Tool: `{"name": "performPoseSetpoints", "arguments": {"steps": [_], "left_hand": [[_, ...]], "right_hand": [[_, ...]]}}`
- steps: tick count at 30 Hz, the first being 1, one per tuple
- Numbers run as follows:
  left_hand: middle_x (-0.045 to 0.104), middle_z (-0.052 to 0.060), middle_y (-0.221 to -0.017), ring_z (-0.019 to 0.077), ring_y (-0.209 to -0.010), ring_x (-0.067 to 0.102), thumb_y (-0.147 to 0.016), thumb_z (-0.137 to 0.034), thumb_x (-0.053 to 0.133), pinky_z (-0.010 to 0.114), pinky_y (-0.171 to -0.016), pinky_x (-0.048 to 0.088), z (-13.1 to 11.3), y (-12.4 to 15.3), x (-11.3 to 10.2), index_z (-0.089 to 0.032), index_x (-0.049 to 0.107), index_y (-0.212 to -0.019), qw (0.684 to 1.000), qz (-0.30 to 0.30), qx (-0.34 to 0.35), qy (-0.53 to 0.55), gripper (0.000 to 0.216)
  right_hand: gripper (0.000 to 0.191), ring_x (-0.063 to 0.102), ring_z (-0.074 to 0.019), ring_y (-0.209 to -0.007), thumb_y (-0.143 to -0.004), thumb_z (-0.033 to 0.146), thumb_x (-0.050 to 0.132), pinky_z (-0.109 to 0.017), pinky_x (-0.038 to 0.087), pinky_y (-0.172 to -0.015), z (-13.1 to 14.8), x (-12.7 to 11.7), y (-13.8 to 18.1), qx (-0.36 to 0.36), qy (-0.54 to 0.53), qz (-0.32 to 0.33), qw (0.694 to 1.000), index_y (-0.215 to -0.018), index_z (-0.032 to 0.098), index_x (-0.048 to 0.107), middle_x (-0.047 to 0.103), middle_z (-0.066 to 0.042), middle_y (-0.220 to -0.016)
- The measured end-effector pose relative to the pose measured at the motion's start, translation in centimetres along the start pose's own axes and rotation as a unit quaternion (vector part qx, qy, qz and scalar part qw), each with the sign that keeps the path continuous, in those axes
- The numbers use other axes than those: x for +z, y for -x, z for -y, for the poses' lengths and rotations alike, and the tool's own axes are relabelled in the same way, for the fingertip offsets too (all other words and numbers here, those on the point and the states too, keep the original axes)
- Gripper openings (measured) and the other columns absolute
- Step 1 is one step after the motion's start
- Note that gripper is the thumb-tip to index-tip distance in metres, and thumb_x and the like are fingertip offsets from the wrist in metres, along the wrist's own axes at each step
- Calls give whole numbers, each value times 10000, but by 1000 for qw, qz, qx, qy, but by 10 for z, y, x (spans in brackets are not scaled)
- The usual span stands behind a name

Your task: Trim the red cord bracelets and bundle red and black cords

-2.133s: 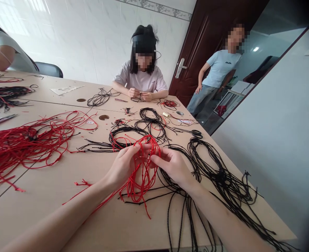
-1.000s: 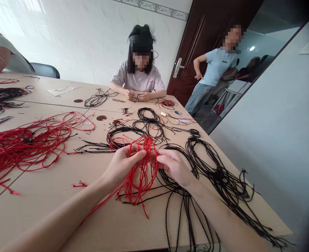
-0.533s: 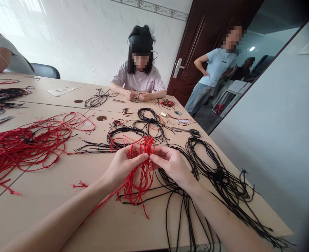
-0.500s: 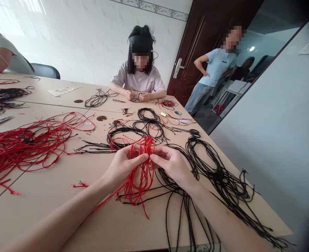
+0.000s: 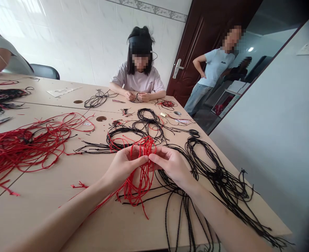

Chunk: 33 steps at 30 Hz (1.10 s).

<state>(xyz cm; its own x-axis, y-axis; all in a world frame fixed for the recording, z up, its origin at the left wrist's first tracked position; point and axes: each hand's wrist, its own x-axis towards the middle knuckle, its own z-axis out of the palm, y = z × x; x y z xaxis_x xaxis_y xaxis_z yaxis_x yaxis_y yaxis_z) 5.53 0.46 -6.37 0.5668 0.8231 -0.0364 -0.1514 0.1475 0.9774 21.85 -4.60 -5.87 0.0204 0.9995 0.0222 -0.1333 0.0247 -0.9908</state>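
Observation:
A looped bundle of red cords [image 5: 140, 189] is pinched between my two hands above the near part of the table. My left hand [image 5: 127, 162] grips it from the left, thumb on the strands. From the right, my right hand [image 5: 169, 161] closes on the same bundle, its thumb tip meeting the left one. The bundle's loops stick up above the thumbs and hang below them, with loose ends trailing down left. Below and beyond my right hand lie black cords [image 5: 179, 210], some fanned toward the front edge. Some fingers are hidden behind the red strands.
A large tangle of red cords [image 5: 26, 143] covers the table's left side. Black cord coils [image 5: 217, 171] lie at the right edge, near black-handled scissors [image 5: 193, 133]. Across the table a person [image 5: 141, 77] handles dark cord; another person [image 5: 214, 66] stands by the door.
Both hands stay closed on the red bundle, with only slight finger movement at the thumbs. The whole view has shifted very slightly; the cords on the table lie as before.

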Motion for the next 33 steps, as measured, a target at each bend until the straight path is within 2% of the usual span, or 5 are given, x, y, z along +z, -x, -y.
{"name": "performPoseSetpoints", "arguments": {"steps": [5,13,20,25,33], "left_hand": [[664,-6,-795,126,-747,624,-760,-325,764,246,-710,506,1,-1,0,-166,627,-830,1000,0,1,14,222],[661,-16,-747,93,-656,587,-731,-332,785,211,-645,480,-2,-1,1,-161,614,-789,1000,-2,-4,9,249],[658,-29,-731,90,-650,589,-716,-316,797,207,-655,477,-2,0,2,-164,628,-788,1000,-17,-1,13,239],[667,-19,-741,113,-669,611,-726,-322,795,236,-661,486,0,-3,0,-171,622,-774,999,-18,0,31,234],[675,-14,-757,116,-721,616,-706,-323,817,240,-719,488,1,-4,-3,-163,639,-789,999,-13,20,28,254]], "right_hand": [[225,661,-124,-688,-752,375,760,-264,605,-628,-1,-1,0,-8,-11,5,1000,-841,177,703,681,-2,-776],[238,637,-99,-633,-752,377,761,-235,596,-607,1,1,0,-20,1,1,1000,-824,163,686,668,4,-755],[272,625,-125,-689,-738,410,750,-264,607,-600,-2,0,0,-13,14,-13,1000,-797,177,624,618,9,-751],[283,629,-142,-726,-732,412,752,-304,606,-642,-1,2,1,-7,25,0,1000,-816,180,614,624,-4,-793],[271,650,-145,-788,-708,338,788,-294,548,-730,-2,0,2,-29,67,12,997,-879,192,636,685,-6,-853]]}}
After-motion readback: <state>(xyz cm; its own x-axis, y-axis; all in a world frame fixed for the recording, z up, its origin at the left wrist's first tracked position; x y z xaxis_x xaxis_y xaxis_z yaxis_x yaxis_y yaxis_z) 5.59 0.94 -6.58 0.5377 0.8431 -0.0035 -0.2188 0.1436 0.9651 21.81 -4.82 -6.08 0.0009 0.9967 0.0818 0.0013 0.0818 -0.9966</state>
